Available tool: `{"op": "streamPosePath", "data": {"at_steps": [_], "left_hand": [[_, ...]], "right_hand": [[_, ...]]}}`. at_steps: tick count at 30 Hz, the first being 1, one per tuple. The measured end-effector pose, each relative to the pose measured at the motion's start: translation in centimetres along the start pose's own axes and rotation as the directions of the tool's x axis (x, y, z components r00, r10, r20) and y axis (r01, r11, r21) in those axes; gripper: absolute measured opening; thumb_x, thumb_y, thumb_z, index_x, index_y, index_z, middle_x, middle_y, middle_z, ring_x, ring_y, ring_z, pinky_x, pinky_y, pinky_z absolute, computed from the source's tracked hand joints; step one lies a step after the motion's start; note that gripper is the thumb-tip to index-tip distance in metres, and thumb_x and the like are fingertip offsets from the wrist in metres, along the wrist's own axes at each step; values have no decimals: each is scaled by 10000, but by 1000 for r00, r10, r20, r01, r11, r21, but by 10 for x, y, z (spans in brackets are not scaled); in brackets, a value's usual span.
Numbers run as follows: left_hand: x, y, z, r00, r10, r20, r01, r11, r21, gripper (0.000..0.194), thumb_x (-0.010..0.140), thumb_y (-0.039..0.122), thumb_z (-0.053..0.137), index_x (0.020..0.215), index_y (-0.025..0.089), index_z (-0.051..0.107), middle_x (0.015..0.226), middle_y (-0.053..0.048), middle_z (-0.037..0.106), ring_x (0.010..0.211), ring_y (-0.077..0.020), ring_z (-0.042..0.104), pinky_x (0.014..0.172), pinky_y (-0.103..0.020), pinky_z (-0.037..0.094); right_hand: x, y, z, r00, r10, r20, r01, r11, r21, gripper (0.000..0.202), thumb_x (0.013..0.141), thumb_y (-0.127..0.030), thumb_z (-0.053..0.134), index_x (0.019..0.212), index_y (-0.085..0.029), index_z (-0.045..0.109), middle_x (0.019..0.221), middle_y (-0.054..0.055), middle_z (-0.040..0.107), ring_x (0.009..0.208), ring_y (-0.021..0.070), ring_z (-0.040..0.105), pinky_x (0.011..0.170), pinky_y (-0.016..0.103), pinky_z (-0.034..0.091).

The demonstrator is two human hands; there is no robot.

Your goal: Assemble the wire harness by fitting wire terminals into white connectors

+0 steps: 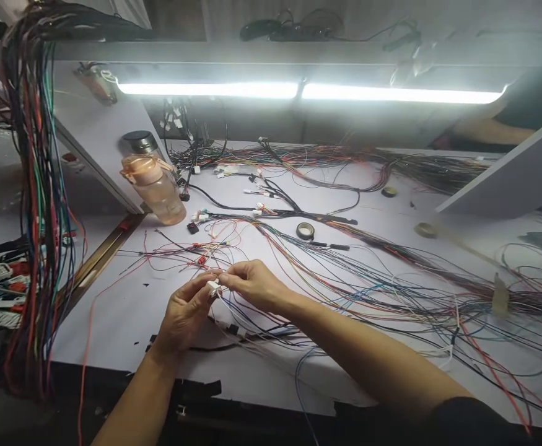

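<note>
Low over the front of the white table, my left hand [184, 313] pinches a small white connector [214, 287] between thumb and fingers. Right beside it, my right hand [251, 282] has its thumb and forefinger pressed together at the connector's far side. What those fingertips hold is too small to make out, though a wire seems likely to be hidden there. White and blue wires [233, 310] run from near the connector toward the right. Just beyond my hands lie red connectors [201, 260] among loose red and dark wires.
A water bottle [154, 179] stands at the left back. Wire bundles [391, 272] spread across the right side, with a tape roll [305, 231] among them. A thick wire hank [33, 204] hangs at left. Lit tubes [205, 90] span the back below a shelf.
</note>
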State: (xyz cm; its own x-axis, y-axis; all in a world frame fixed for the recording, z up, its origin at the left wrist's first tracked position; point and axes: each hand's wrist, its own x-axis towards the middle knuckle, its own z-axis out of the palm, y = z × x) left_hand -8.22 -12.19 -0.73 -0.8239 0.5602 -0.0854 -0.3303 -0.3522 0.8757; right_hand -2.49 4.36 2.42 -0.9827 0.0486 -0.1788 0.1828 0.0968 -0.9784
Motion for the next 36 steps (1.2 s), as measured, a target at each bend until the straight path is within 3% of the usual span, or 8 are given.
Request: {"op": "streamPosePath", "data": {"at_steps": [4,8,13,17,22,28,32,36], "left_hand": [[2,-1,-3,995,-57,-87,56,998,-5,320,653,284,859,923,152,751,992,-87,681,763,-138,626,731,-196,558],[3,0,-6,983,-62,-174,56,998,-37,342,612,290,884,892,143,755,976,-83,677,755,-128,621,710,-167,556],[2,2,-9,980,-53,-193,41,997,-68,348,585,306,898,870,162,758,979,-79,677,722,-123,624,678,-170,561],[1,3,-11,972,-56,-229,38,996,-84,361,551,307,909,848,170,757,943,-71,676,683,-141,626,599,-192,560],[0,3,-15,971,-39,-238,14,994,-108,312,551,305,905,808,204,760,930,-61,679,653,-147,627,574,-216,558],[-1,3,-19,971,-46,-233,21,994,-108,292,579,303,893,819,209,758,956,-62,669,671,-138,630,611,-204,559],[-1,3,-19,971,-62,-231,40,994,-101,290,583,312,891,818,206,758,965,-58,659,676,-143,635,614,-203,557],[-1,4,-17,972,-57,-228,34,994,-101,278,584,307,890,814,218,762,948,-56,658,662,-146,634,594,-208,554]], "right_hand": [[2,6,-17,999,-38,29,44,973,-227,340,854,-456,555,765,-152,681,579,-33,483,575,92,405,554,230,304],[7,14,-69,970,-191,-150,101,880,-465,271,880,-377,523,827,-180,702,786,15,664,724,131,554,695,252,394],[7,23,-142,902,-224,-368,-17,835,-550,249,868,-341,519,894,-176,704,843,33,701,777,159,602,742,271,439],[9,31,-170,864,-178,-470,-152,799,-582,245,859,-348,538,954,-201,709,857,25,715,766,167,616,727,281,457],[42,38,-187,842,-238,-485,-242,636,-733,248,857,-289,563,1066,-233,683,1034,35,703,938,210,610,831,336,451],[83,41,-178,884,-279,-374,-230,437,-870,341,804,-339,658,1128,-241,618,1205,70,601,1090,273,523,892,405,405],[94,41,-166,887,-292,-358,-236,379,-895,298,823,-342,643,1093,-224,602,1168,90,592,1068,276,521,871,405,384],[97,42,-170,900,-281,-333,-210,390,-897,192,887,-289,552,1047,-228,637,1123,74,632,1005,250,559,806,353,381]]}}
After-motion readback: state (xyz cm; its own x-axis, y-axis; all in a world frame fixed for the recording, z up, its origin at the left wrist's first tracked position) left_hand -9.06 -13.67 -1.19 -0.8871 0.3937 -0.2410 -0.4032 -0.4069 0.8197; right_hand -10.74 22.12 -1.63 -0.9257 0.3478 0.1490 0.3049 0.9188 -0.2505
